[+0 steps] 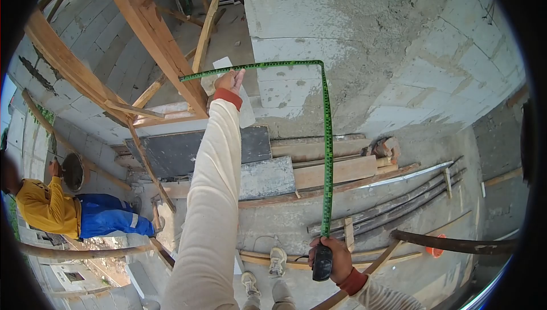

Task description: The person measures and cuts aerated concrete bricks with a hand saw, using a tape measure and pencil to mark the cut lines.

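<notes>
A green tape measure (327, 139) is pulled out long; its blade runs up from the black case, bends sharply near the block wall and continues left to the wooden frame post (162, 42). My left hand (229, 81), at the end of an outstretched arm, has its fingers closed on the blade between the post and the wall. The blade's end lies against the post. My right hand (336, 260) grips the black tape case (322, 262) low in the view, below the hanging blade.
A partly plastered block wall (296, 13) stands ahead. Below lie a dark board (171, 153), wooden planks (336, 176) and dark pipes (387, 207). A pole (450, 243) crosses at right, near an orange bucket (436, 247). A person in a yellow top (48, 207) is at left.
</notes>
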{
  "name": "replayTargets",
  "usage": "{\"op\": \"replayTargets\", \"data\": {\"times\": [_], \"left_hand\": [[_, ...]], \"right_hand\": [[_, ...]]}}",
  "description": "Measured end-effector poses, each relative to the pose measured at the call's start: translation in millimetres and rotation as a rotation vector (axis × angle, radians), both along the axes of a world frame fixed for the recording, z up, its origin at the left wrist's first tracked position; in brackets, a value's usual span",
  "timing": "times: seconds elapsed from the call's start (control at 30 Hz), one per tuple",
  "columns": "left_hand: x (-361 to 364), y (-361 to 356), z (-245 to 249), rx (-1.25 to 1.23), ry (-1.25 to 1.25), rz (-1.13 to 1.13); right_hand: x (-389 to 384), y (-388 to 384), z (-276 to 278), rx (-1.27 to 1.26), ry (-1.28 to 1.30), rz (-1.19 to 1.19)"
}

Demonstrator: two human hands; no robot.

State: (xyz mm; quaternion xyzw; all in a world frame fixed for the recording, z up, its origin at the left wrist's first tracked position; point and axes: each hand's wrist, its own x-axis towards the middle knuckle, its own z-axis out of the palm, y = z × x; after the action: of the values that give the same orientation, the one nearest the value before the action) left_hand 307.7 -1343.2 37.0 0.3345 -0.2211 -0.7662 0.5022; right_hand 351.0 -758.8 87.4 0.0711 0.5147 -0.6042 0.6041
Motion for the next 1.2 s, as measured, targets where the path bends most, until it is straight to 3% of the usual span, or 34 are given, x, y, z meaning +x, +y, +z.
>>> {"op": "replayTargets", "data": {"times": [0.13, 0.27, 0.3, 0.37, 0.4, 0.47, 0.5, 0.57, 0.67, 0.87, 0.97, 1.03, 1.07, 1.1, 1.13, 1.2], "left_hand": [[28, 47, 17, -0.071, -0.022, -0.023], [92, 115, 58, -0.191, -0.182, 0.034], [112, 125, 65, -0.217, -0.214, 0.050], [148, 132, 96, -0.238, -0.198, 0.071], [170, 139, 119, -0.234, -0.148, 0.081], [226, 131, 126, -0.219, -0.054, 0.141], [251, 129, 140, -0.246, -0.096, 0.197], [297, 139, 184, -0.225, -0.171, 0.308], [347, 160, 230, -0.346, -0.099, 0.487], [409, 227, 296, -0.385, -0.045, 0.678], [410, 281, 319, -0.315, -0.024, 0.676], [405, 330, 334, -0.327, 0.059, 0.684], [407, 356, 345, -0.348, -0.046, 0.757], [402, 367, 346, -0.454, -0.212, 0.992], [419, 416, 365, -0.458, -0.308, 0.966], [442, 444, 382, -0.489, -0.464, 1.191]], "right_hand": [[-12, 27, -43, 0.035, 0.130, -0.027], [-64, 107, -145, 0.192, 0.295, 0.010], [-75, 118, -146, 0.208, 0.187, -0.053], [-111, 163, -176, 0.298, 0.232, 0.120], [-129, 173, -161, 0.400, 0.073, 0.311], [-152, 203, -166, 0.524, -0.050, 0.473], [-161, 209, -158, 0.579, -0.158, 0.579], [-161, 197, -130, 0.548, -0.121, 0.729], [-155, 163, -83, 0.488, -0.230, 0.902], [-97, 63, 9, 0.130, -0.353, 1.262], [-39, 37, 65, -0.157, -0.283, 1.216], [7, 40, 99, -0.276, -0.243, 1.016], [31, 41, 116, -0.310, -0.246, 0.972], [54, 42, 134, -0.297, -0.286, 1.033], [76, 44, 155, -0.273, -0.317, 1.095], [102, 54, 175, -0.259, -0.250, 1.168]]}}
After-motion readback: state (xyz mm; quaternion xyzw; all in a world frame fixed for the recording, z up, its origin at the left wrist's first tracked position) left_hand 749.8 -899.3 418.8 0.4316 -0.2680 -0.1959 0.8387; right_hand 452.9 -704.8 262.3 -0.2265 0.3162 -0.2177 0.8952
